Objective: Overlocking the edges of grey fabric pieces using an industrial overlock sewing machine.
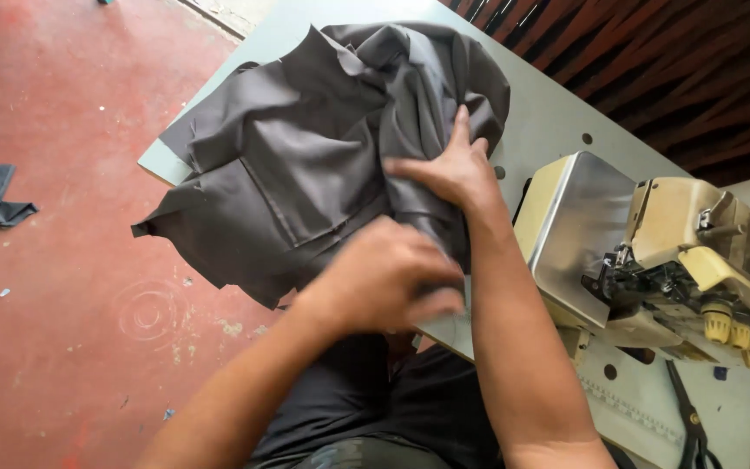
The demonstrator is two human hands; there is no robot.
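Fingers of my left hand point(384, 278) curl shut on a fold of grey cloth point(305, 148) at the near table edge; my right hand point(453, 169) lies flat and spread on the same cloth, pressing it down; the cloth is heaped across the pale green table point(549, 122), one corner hanging over the red floor point(62, 304); a cream sewing machine point(653, 252) stands just beside my right forearm; black scissors point(687, 417) lie near it.

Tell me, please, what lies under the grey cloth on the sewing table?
The pale green table shows around the grey cloth; whatever lies beneath is covered. Both hands press on top.
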